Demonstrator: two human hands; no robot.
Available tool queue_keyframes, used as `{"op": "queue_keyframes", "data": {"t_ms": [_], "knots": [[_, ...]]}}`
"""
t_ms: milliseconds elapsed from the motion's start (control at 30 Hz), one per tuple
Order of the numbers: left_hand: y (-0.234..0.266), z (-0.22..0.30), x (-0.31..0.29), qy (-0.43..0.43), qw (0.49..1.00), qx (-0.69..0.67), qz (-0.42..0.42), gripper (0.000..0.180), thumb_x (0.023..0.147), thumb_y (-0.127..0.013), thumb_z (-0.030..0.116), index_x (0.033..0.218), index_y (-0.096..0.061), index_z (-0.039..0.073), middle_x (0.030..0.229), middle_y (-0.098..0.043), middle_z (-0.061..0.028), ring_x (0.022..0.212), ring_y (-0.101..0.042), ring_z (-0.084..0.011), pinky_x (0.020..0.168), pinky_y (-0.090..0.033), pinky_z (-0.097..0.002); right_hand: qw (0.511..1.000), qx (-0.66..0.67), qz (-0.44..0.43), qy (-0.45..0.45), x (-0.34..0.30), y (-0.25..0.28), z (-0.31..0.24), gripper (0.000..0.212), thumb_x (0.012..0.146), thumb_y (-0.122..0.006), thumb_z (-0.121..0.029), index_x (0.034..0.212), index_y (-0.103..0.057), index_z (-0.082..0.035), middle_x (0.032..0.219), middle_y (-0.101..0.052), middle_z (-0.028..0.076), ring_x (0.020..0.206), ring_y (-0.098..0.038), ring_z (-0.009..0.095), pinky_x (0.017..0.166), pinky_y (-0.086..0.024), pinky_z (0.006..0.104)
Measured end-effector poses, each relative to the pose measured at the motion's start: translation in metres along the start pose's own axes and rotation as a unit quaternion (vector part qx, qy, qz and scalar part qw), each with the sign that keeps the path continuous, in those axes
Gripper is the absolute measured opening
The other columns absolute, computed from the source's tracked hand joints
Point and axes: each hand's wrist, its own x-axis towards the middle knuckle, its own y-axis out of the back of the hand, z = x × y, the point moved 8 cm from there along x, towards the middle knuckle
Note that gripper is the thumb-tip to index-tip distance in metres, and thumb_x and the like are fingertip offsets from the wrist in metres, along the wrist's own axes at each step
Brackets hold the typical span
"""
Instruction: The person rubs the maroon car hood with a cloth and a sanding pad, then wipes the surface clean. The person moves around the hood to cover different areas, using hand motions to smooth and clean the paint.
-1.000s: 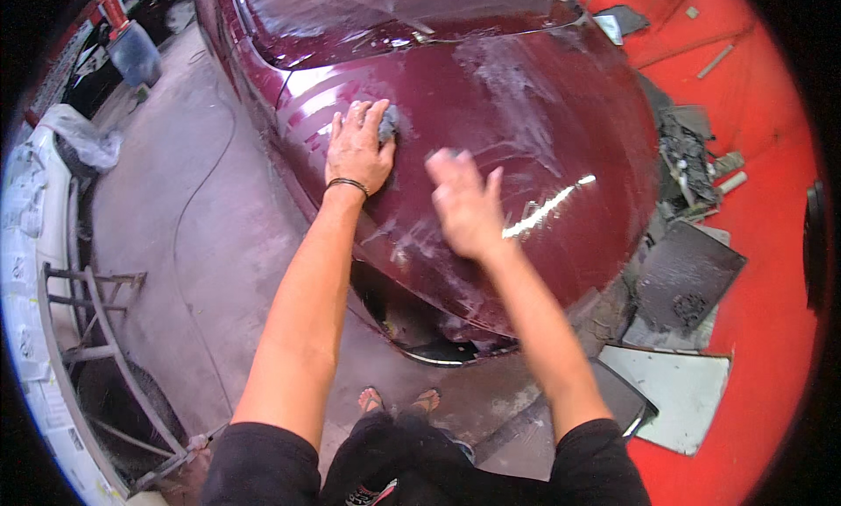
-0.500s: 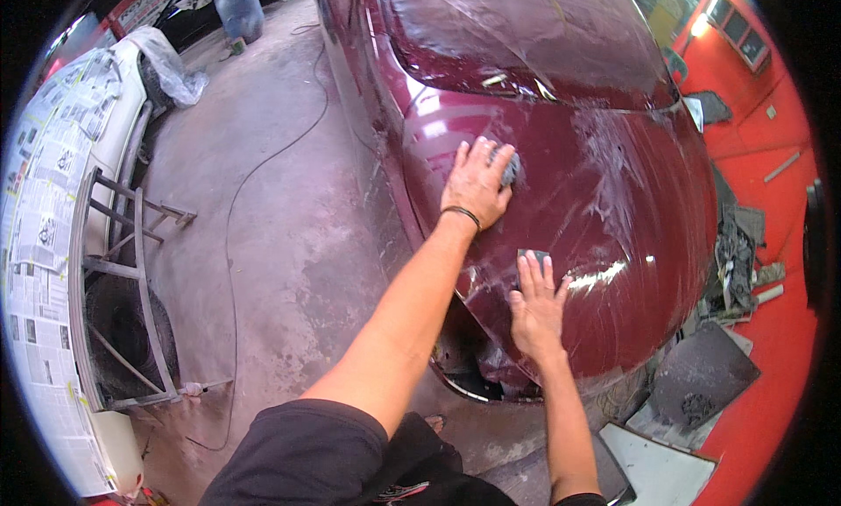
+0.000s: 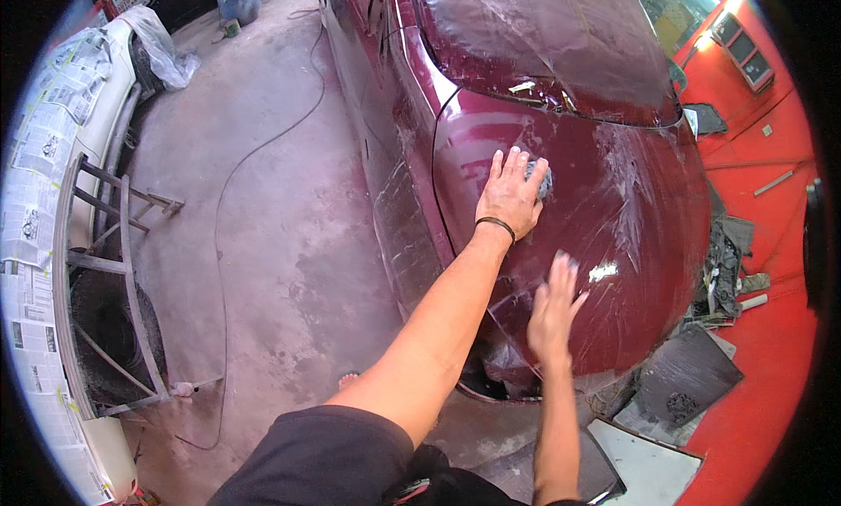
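A dusty maroon car (image 3: 648, 304) fills the right half of the head view, its curved, glossy body panel streaked with pale residue. My left hand (image 3: 512, 198), with a dark band at its wrist, lies on this panel near its left seam. Under its fingers is a small grey pad (image 3: 545, 180), mostly hidden by them. Closer to me, my right hand (image 3: 552, 320) is over the lower part of the panel, smeared by motion. A dark piece of sandpaper (image 3: 568, 259) peeks out at its fingertips; the rest is covered by the hand.
To the left, a metal stand (image 3: 127, 269) stands beside a white car covered in newspaper (image 3: 39, 182). A cable (image 3: 223, 243) runs over the concrete floor (image 3: 289, 208). Dark sheets (image 3: 688, 375) and a white panel (image 3: 653, 462) lie at the lower right, near a red wall (image 3: 766, 348).
The view has shifted, so the car and both hands appear farther right. My left hand stays on the panel over the grey pad. My right hand is now blurred and seen more edge-on.
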Motion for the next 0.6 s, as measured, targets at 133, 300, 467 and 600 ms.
{"op": "queue_keyframes", "data": {"t_ms": [133, 300, 467, 600], "knots": [[0.002, 0.003, -0.002, 0.002, 1.000, 0.005, -0.006, 0.075, 0.087, -0.080, 0.024, 0.156, -0.051, 0.015, 0.157, -0.052, -0.0227, 0.155, -0.041, -0.0405, 0.133, -0.025, -0.0573, 0.990, -0.080, -0.096, 0.058, -0.040, -0.006, 0.011, 0.066, 0.117, -0.036, -0.033, 0.176, -0.017, -0.013, 0.184, -0.015, 0.010, 0.170, -0.010, 0.037, 0.129, 0.001, 0.0728], [-0.005, 0.030, 0.001, -0.017, 0.999, -0.032, -0.013, 0.076, 0.087, -0.081, 0.026, 0.156, -0.050, 0.014, 0.156, -0.053, -0.0232, 0.155, -0.042, -0.0411, 0.132, -0.026, -0.0570, 0.992, -0.058, 0.029, -0.107, 0.144, 0.050, 0.220, 0.067, 0.120, -0.021, -0.049, 0.177, -0.010, -0.018, 0.186, -0.006, 0.007, 0.170, 0.001, 0.035, 0.128, 0.003, 0.0743], [0.002, 0.019, 0.001, -0.018, 1.000, -0.012, 0.012, 0.073, 0.088, -0.079, 0.025, 0.154, -0.052, 0.014, 0.154, -0.054, -0.0231, 0.154, -0.043, -0.0418, 0.132, -0.026, -0.0575, 0.983, -0.034, 0.034, -0.180, 0.169, 0.045, 0.206, 0.070, 0.117, -0.023, -0.057, 0.177, -0.015, -0.022, 0.186, -0.008, 0.002, 0.171, -0.001, 0.032, 0.125, 0.000, 0.0793], [0.005, -0.006, -0.001, 0.002, 1.000, 0.023, 0.006, 0.074, 0.089, -0.079, 0.027, 0.155, -0.050, 0.014, 0.154, -0.055, -0.0222, 0.155, -0.042, -0.0406, 0.132, -0.025, -0.0581, 0.999, -0.012, -0.049, 0.008, 0.004, -0.007, 0.026, 0.064, 0.119, -0.030, -0.035, 0.177, -0.014, -0.013, 0.185, -0.008, 0.012, 0.170, -0.003, 0.037, 0.128, 0.002, 0.0744]]}}
